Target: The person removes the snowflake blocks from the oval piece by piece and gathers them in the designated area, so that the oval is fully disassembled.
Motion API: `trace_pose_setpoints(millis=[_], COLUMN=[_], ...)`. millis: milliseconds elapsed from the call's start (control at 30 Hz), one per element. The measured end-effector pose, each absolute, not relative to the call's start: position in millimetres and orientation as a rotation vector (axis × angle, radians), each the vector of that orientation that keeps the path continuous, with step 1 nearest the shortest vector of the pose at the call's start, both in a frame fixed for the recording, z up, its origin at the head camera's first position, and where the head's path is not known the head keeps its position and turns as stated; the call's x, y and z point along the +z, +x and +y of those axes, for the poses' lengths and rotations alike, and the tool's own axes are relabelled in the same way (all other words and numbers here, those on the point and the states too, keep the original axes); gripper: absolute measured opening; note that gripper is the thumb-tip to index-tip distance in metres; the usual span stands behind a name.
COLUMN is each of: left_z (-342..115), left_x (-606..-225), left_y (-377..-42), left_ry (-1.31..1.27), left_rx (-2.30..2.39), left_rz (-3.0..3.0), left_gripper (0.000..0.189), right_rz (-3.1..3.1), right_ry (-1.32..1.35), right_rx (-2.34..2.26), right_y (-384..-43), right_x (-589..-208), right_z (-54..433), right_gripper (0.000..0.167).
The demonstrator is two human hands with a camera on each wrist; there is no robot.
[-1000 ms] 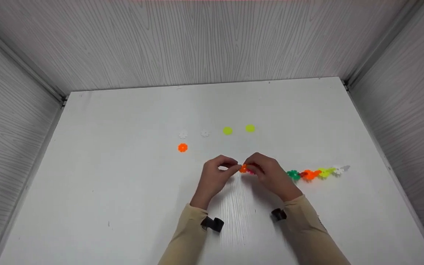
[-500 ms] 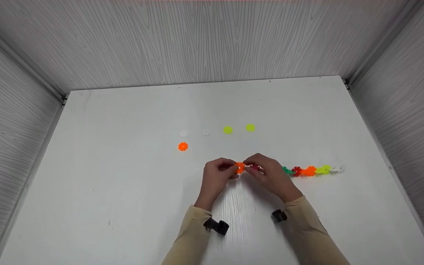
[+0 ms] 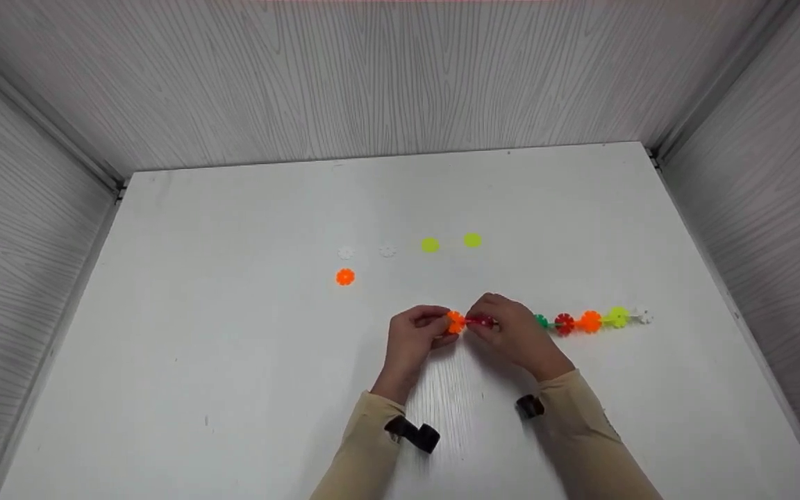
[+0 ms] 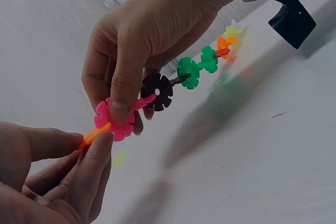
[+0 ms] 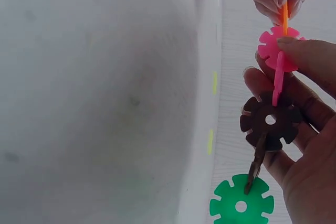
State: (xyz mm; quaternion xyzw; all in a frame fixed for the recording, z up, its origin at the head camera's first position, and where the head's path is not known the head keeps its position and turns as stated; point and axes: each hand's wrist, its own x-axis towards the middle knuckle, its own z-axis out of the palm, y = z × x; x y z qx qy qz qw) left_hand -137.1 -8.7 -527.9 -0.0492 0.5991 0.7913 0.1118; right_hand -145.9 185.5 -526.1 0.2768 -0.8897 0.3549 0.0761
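My left hand [image 3: 410, 347] pinches an orange interlocking flower disc [image 3: 455, 322] between thumb and fingers. Beside it, my right hand [image 3: 519, 337] grips a pink flower disc [image 4: 116, 121] at the near end of a disc chain. The orange disc stands edge-on at the pink disc's rim in the left wrist view and appears slotted there. Beyond the pink pieces come dark brown discs [image 5: 270, 120], then green ones [image 5: 241, 205]. The chain runs on rightward past my right hand through red [image 3: 564, 323], orange [image 3: 590, 321], yellow [image 3: 619, 317] and white discs [image 3: 643, 317].
Loose on the white table [image 3: 233, 333] lie an orange disc [image 3: 345, 277], two white discs [image 3: 387, 251] and two yellow discs [image 3: 430, 244], beyond my hands. Grey wood-grain panels [image 3: 400, 76] stand at the back and both sides.
The orange disc has turned to show more of its face. My left hand has moved slightly right and nearer. The chain's tail has swung and twisted beyond my right hand.
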Motion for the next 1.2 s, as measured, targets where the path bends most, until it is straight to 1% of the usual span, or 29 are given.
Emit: trace_pose_setpoints(millis=[200,467,667,967,1200], left_z=[-8.7,-9.0,-9.4,-10.6,-10.2], left_x=[-529.9,-526.5,-530.6,-531.9,-531.4], left_y=[-138.4,-138.7,-139.0,-141.6,-141.6], left_ry=[-0.111,-0.116,-0.105,-0.096,-0.127], left_rx=[2.341,2.321,2.320,2.255,2.291], left_rz=[1.753,1.786,1.811,1.876,1.859], left_gripper=[0.015,0.015,0.015,0.015,0.013], right_rz=[-2.654,-2.662,-2.646,-2.602,-2.568], right_ry=[0.861,0.845,0.885,0.949,0.998], right_rx=[0.975,1.002,0.986,0.931,0.885], right_y=[-146.2,-145.4,-144.8,-145.7,-148.4], right_x=[-528.1,-526.3,-525.9,-525.0,-524.3], right_z=[185.8,187.1,187.3,188.0,188.3], right_gripper=[0.006,0.008,0.006,0.009,0.006])
